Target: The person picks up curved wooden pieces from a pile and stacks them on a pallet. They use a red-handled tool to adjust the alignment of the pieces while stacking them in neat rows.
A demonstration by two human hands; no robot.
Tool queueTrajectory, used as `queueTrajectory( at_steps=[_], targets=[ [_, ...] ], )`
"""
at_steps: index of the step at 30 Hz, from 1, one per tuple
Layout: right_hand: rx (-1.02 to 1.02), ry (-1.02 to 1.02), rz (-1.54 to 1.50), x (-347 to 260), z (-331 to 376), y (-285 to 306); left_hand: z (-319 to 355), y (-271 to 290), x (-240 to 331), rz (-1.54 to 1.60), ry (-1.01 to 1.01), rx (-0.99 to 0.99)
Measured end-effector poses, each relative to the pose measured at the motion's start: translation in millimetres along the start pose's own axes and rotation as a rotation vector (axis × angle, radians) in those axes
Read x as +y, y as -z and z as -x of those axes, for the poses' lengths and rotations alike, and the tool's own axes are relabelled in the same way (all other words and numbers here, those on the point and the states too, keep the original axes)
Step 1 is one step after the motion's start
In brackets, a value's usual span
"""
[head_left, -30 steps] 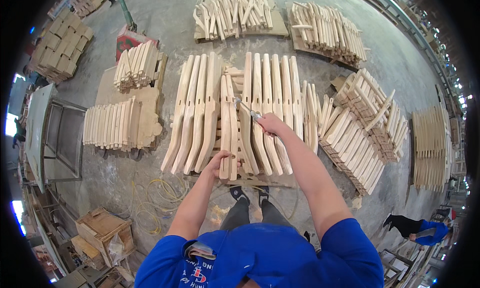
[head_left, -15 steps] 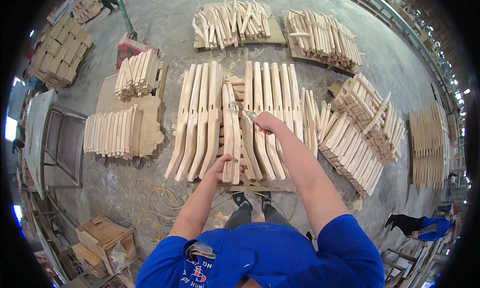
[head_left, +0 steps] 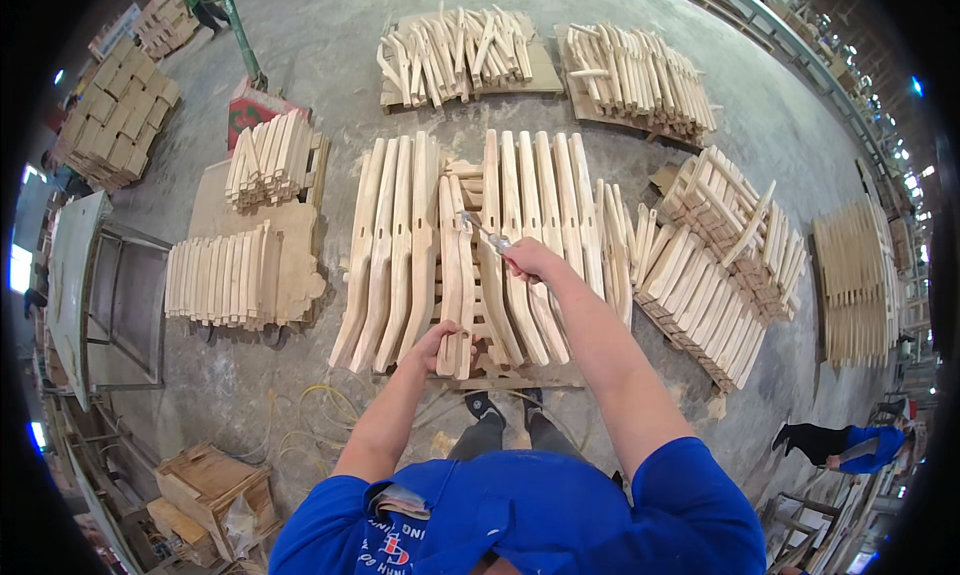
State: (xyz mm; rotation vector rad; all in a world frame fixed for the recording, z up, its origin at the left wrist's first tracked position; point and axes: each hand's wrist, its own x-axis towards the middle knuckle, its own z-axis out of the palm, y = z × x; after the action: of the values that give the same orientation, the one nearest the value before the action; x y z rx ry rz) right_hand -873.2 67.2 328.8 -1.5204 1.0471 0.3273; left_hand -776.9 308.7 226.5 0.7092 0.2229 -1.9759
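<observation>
My left hand (head_left: 434,346) is closed round the near end of a pair of pale, curved wooden legs (head_left: 457,293), lying side by side and pointing away from me. In my right hand (head_left: 535,261) I grip a small hand tool (head_left: 495,240) with a silvery body; its exact kind is too small to make out. Its slim tip meets or hovers just over the upper part of the legs, near a slot. On the left lies a row of slotted wooden legs (head_left: 404,230), and a similar row (head_left: 540,205) lies on the right.
Stacked wooden parts surround me: a far pile (head_left: 460,55), a far-right pile (head_left: 635,80), a right stack (head_left: 705,300) and a left stack (head_left: 222,273). A red pallet jack (head_left: 255,110) stands far left. Yellow hose (head_left: 310,410) lies by my feet. A person (head_left: 860,448) is at right.
My left hand and the held legs have shifted slightly toward me. The tool in my right hand has turned a little, its tip still by the upper part of the legs.
</observation>
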Motion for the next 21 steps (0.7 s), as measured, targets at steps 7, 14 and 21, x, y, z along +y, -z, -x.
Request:
queueTrajectory(
  at_steps=[7,14,21],
  targets=[
    [0.024,0.006,-0.107,7,10,17,17,-17,17,-0.284,-0.031,0.280],
    [0.035,-0.083,-0.345,142,50,40,122,-87,-52,0.021,-0.306,0.120],
    [-0.274,-0.002,-0.296,180,93,-32,245,-165,-242,0.017,-0.816,0.308]
  ],
)
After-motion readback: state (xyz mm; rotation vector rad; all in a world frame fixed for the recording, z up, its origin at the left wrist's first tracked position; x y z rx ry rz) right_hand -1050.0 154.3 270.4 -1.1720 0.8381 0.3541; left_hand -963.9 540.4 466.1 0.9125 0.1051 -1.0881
